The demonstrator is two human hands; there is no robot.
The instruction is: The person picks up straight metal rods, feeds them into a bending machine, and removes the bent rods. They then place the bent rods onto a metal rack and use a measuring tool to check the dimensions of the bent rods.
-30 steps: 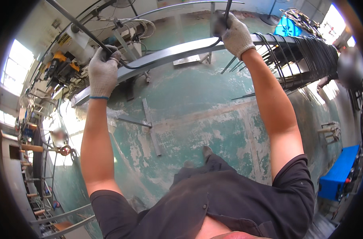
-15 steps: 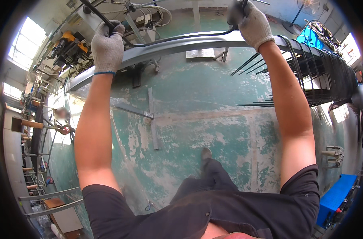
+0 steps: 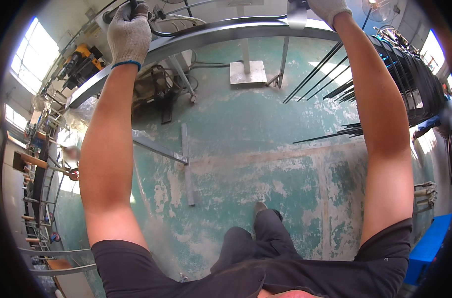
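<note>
My left hand (image 3: 130,37), in a knitted white glove with a blue cuff edge, is closed around a black bent metal rod (image 3: 226,23) at the upper left. The rod dips and runs across to the right, just above a long grey metal rail (image 3: 216,46). At the upper edge, my right hand (image 3: 329,9), gloved too, is partly cut off and its fingers are out of sight. It is near a dark fitting (image 3: 297,5) and a pale metal bracket (image 3: 297,20) at the rod's right end.
Many thin black bent rods (image 3: 409,84) hang at the right, their ends sticking out leftward. A stand's square base plate (image 3: 248,72) rests on the green floor (image 3: 226,159), with a grey metal T-shaped foot (image 3: 185,164) nearer. A yellow-black machine (image 3: 82,59) stands left, a blue box (image 3: 429,248) lower right.
Both hands have shifted higher in the picture, the right one partly leaving it and moving rightward. The rail and rod also appear higher, and more floor shows below the rail.
</note>
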